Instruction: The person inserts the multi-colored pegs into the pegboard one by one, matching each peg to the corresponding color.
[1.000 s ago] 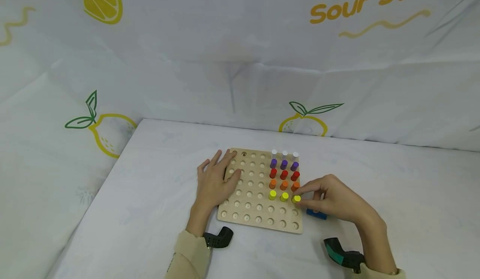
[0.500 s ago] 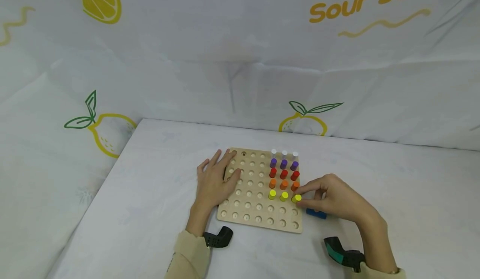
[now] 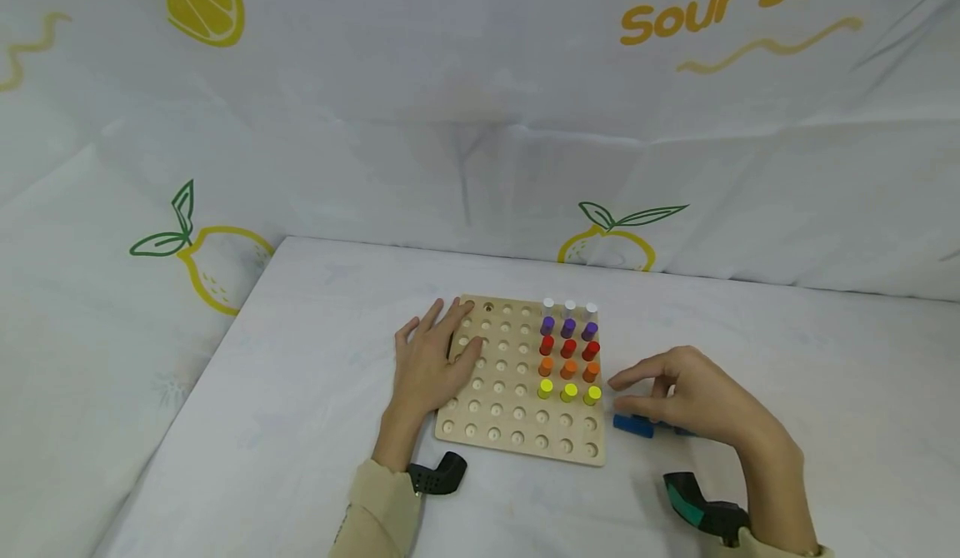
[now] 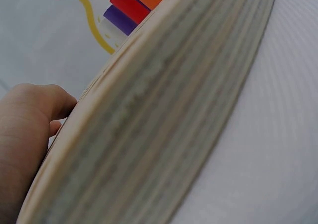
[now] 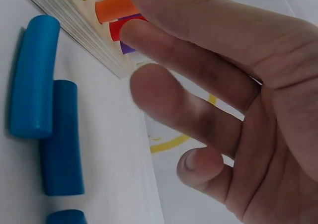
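Observation:
A square wooden pegboard (image 3: 517,415) lies on the white table, its right part filled with upright pegs in rows of white, purple, red, orange and yellow. The front right yellow peg (image 3: 592,396) stands in its hole. My left hand (image 3: 431,366) rests with spread fingers on the board's left side. Just right of the board hovers my right hand (image 3: 686,391), fingers loosely bent and nothing between them. Beneath it lie blue pegs (image 5: 35,77) on the cloth, several of them showing in the right wrist view. In the left wrist view the board's layered edge (image 4: 149,119) fills the middle.
Behind the table hangs a white cloth (image 3: 375,166) with lemon prints and lettering. A black device is strapped to each wrist, the left one (image 3: 438,475) near the board's front edge and the right one (image 3: 705,508) over the table.
My right hand has let go of the yellow peg and moved right, away from the board, baring more of the blue pegs. The left hand has stayed in place.

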Demonstrator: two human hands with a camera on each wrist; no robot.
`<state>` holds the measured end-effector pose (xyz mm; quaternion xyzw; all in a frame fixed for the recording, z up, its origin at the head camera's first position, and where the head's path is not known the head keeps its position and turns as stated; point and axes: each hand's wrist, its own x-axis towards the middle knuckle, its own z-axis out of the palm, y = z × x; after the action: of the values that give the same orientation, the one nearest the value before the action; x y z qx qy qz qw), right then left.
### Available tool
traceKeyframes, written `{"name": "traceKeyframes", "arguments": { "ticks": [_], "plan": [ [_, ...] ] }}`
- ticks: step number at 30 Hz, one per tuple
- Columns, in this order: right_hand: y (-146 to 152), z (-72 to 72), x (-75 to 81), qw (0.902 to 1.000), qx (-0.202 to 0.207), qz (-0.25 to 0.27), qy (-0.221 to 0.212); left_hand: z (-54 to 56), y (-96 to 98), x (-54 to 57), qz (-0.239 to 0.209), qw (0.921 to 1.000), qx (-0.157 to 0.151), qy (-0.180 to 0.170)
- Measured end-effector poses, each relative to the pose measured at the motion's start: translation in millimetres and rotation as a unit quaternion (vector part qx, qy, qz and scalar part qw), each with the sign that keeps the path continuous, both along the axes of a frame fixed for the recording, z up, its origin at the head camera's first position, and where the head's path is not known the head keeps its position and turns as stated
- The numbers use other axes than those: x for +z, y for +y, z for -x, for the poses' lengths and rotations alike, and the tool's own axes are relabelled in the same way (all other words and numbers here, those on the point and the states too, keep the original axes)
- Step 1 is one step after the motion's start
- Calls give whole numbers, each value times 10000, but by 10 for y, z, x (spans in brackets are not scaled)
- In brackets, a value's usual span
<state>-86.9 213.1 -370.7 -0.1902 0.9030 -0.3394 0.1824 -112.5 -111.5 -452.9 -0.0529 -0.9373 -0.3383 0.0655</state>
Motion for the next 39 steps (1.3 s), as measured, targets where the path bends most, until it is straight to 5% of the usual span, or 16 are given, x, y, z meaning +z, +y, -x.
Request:
{"name": "traceKeyframes", "arguments": {
  "ticks": [19, 39],
  "plan": [
    [130, -21, -15, 9922, 4, -175, -1232, -4, 5, 14, -23, 10000, -9, -35],
    [-63, 34, -97, 9924, -13, -888, -850, 0, -1, 4, -60, 10000, -3, 1]
  ]
}}
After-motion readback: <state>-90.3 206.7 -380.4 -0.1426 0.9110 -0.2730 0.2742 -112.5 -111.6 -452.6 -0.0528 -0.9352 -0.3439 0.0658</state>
